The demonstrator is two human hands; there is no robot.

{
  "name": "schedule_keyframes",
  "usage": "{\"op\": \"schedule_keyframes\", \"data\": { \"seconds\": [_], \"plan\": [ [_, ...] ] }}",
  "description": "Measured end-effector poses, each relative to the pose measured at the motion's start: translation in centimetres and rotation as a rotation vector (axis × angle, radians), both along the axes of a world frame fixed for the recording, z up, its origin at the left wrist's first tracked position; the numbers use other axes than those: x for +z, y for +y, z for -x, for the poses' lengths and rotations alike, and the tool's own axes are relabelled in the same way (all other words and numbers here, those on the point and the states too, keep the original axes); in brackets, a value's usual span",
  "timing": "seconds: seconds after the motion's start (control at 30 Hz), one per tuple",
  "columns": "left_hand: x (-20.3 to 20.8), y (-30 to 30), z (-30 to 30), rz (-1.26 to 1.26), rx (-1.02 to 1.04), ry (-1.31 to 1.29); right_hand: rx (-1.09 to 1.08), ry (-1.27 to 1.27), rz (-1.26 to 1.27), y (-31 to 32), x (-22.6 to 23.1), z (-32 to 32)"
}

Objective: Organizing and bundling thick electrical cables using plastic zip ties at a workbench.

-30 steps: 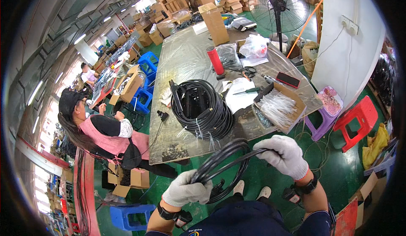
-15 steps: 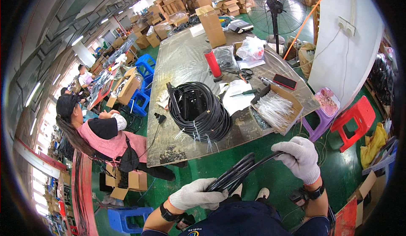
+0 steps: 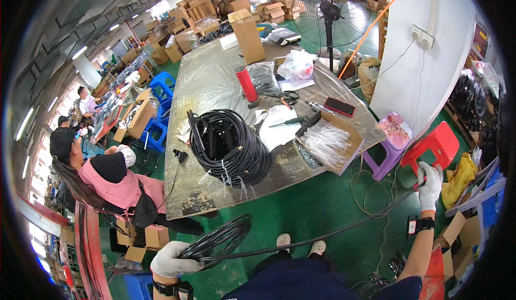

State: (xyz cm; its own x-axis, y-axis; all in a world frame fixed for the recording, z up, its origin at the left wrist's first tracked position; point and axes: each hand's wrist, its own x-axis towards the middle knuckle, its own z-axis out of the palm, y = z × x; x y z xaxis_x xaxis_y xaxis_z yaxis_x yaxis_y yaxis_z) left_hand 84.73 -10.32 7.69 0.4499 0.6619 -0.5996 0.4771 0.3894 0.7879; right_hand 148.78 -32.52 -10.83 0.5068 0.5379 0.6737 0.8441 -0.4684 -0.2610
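My left hand, in a white work glove, is closed around a loose coil of black cable below the table's near edge. From that coil one length of cable runs in a long, slightly sagging line to the far right. There my right hand, gloved as well, grips the cable's end part, held out in front of the red stool. On the table stands a stack of wound black cable coils, bound with white ties whose tails stick out.
A carton of white cable ties, a red cylinder, scissors and a red-black box lie on the table. A red stool and purple stool stand right. At left sits a person in pink; a fan stands behind.
My hands have moved far apart: the right outward to the right, the left to the left with the coil. A long length of cable now stretches between them. The view has shifted right.
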Motion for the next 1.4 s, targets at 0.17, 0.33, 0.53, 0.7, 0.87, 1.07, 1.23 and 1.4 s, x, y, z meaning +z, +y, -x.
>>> {"op": "schedule_keyframes", "data": {
  "seconds": [0.17, 0.33, 0.53, 0.7, 0.87, 1.07, 1.23, 1.4],
  "plan": [
    [-4.6, 0.8, -0.1, -0.005, 0.251, -0.212, -0.215, 0.405, 0.482, 1.6, 1.0, 4.6],
    [-7.4, 2.6, -6.8, 0.201, 0.286, -0.433, 0.49, 0.097, 1.413, 4.4, -1.3, 14.7],
    [-8.0, 1.3, -12.7, 0.195, -0.065, -0.37, 1.657, 0.164, 0.64, 15.5, 11.1, 24.8],
    [-8.0, 1.2, -13.7, 0.255, -0.062, -0.548, 1.382, 0.268, 0.402, 20.2, 13.1, 25.1],
    [-7.3, -0.1, -12.5, 0.481, 0.07, -0.611, 1.209, -0.071, 0.084, 19.5, 13.2, 27.1],
    [-10.7, -0.9, -14.0, 0.061, -0.095, -0.439, 1.257, 0.199, -0.06, 15.5, 5.5, 27.3],
    [-5.6, -3.2, -14.1, 0.122, -0.112, -0.474, 1.26, 0.84, -0.108, 14.6, 3.3, 29.3],
    [-4.4, -4.6, -15.7, 0.386, -0.071, -0.604, 1.258, 1.293, -0.397, 16.3, 0.7, 30.3]
  ]
}}
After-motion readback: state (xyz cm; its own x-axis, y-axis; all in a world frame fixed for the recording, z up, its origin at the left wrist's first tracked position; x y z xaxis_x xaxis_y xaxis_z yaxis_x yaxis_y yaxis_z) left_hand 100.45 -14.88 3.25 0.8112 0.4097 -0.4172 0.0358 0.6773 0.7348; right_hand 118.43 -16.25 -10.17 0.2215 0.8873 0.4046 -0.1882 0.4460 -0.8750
